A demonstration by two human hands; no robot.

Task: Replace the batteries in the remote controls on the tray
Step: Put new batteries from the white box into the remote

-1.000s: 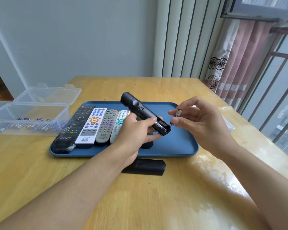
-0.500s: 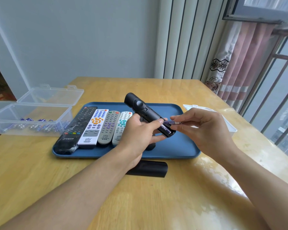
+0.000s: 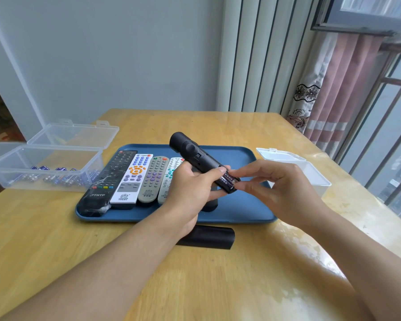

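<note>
Table (image 3: 218, 286) holds the blue tray (image 3: 241, 212) with four remotes (image 3: 134, 179) lined up at its left, waiting their turn. Clear box (image 3: 44, 167) of batteries sits left of the tray, white box (image 3: 310, 172) right, both lids open. My left hand (image 3: 190, 188) wraps the black remote (image 3: 195, 156) above the tray, open bay tilted toward my right so I can load it. My right hand (image 3: 271, 188) pinches a battery (image 3: 228, 179) into the bay. Cover (image 3: 208, 237) lies on the table, just in front of the tray.
</note>
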